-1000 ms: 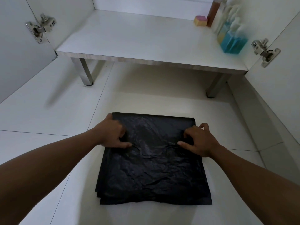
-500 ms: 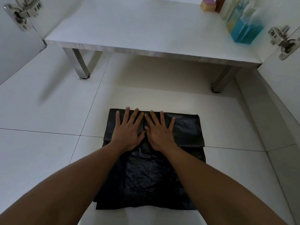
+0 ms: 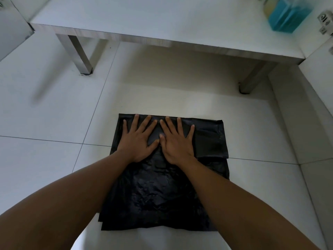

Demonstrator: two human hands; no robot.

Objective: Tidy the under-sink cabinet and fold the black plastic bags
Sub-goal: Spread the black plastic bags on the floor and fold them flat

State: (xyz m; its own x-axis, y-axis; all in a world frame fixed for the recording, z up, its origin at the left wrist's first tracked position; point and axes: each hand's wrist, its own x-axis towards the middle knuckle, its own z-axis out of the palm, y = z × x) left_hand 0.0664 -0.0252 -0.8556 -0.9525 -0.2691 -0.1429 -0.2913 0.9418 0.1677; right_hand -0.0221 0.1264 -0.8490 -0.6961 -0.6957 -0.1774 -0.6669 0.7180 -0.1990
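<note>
Black plastic bag (image 3: 162, 192) lies flat on white floor tiles (image 3: 45, 168), in front of the cabinet's raised base panel (image 3: 144, 20). Far portion folded over, forming a smoother band. Left hand (image 3: 137, 139) and right hand (image 3: 175, 141) side by side on that band, palms down, fingers straight and spread, thumbs nearly touching. Blue bottle (image 3: 288, 15), blurred, on panel's right end. Metal leg (image 3: 77, 53) at left.
</note>
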